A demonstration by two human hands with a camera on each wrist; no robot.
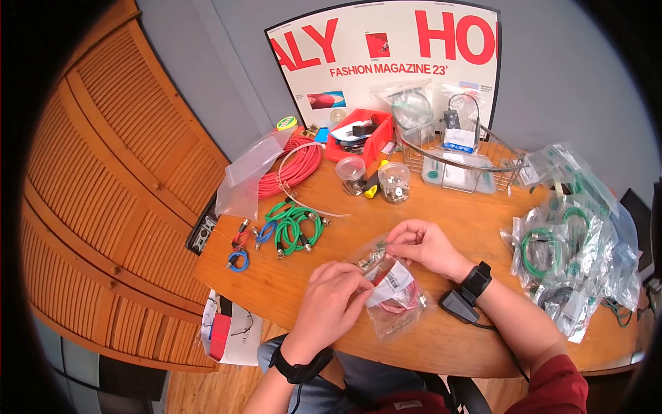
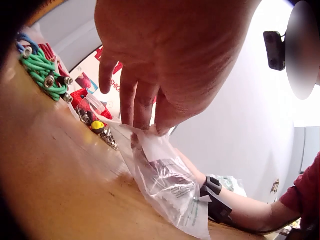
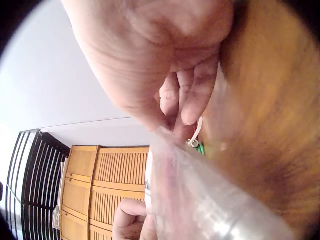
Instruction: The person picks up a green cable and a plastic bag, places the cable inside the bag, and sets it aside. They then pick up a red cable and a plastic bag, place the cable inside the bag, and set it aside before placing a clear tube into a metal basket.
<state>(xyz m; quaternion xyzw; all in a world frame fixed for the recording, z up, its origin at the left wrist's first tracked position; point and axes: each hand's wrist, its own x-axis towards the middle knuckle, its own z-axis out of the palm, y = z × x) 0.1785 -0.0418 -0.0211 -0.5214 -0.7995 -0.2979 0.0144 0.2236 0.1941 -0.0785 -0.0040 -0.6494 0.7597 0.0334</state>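
Note:
Between both hands is a clear plastic bag (image 1: 393,324) holding a coiled red cable (image 1: 408,297) with metal connectors, and a white label (image 1: 394,281) shows on it. My left hand (image 1: 332,297) pinches the bag's left side between thumb and fingers, as the left wrist view also shows. The right hand (image 1: 429,250) pinches the bag's upper corner between thumb and forefinger, its other fingers curled. In the right wrist view the stretched plastic (image 3: 200,195) runs down from the right fingertips. The bag hangs close over the wooden table (image 1: 345,238).
Green cables (image 1: 298,228) and small blue cables (image 1: 238,261) lie at left, near a red cable coil (image 1: 296,169). Behind stand a red bin (image 1: 360,135), tubs of small parts (image 1: 394,183) and a wire basket (image 1: 462,162). Bagged cables (image 1: 569,241) pile up at right.

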